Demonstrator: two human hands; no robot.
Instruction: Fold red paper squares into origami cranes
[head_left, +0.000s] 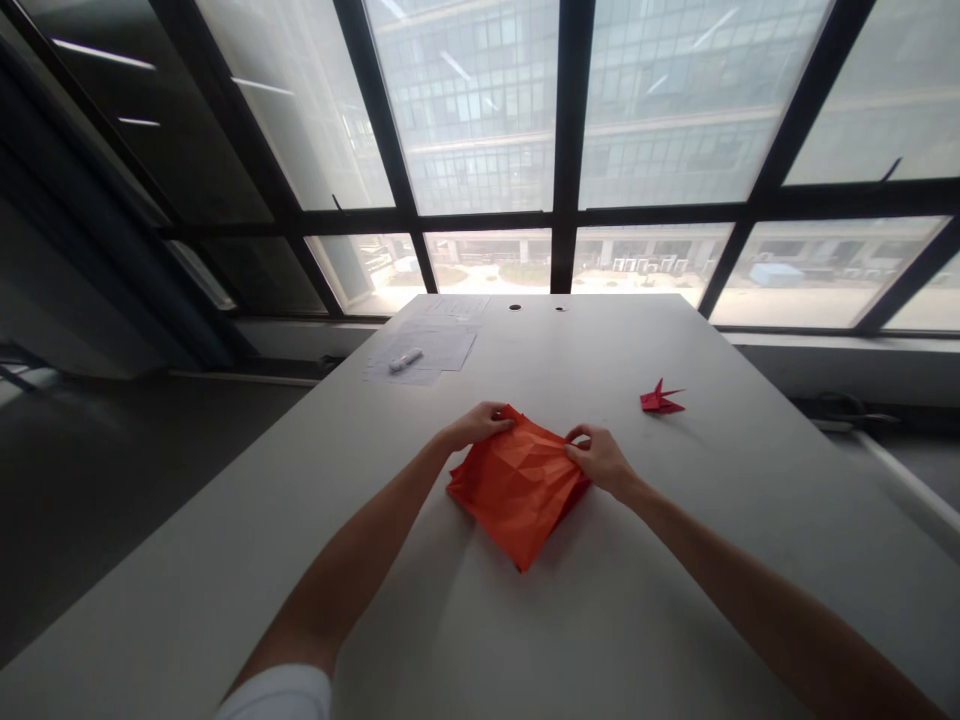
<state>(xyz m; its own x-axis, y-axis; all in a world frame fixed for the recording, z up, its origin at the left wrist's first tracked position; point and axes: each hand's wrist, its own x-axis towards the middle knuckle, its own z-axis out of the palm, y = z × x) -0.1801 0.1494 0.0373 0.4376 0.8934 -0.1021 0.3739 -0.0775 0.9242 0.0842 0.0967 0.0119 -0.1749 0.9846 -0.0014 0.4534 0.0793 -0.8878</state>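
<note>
Two bare hands work a creased sheet of orange paper at the middle of a pale, smooth counter, before a wall of windows. The fingers of the left hand pinch the upper left corner, the thumb lying along the front and the other tips partly lost behind the edge. The fingers of the right hand pinch the upper right edge between thumb and forefinger, the rest curled and partly hidden. The orange paper hangs in a rough diamond, its face webbed with crisscross folds, a second, darker layer showing at both sides; what lies beneath is concealed, and whether the lowest point touches the counter is hard to tell. Beyond the right hand, well apart from it, sits a red crane of folded paper, sharp-pointed and angular. Farther off to the left, overlapping white sheets carry print too faint to read; a small white object on them is too blurred to identify. A white sleeve is cut off at the bottom edge, and the right forearm runs out of frame.
</note>
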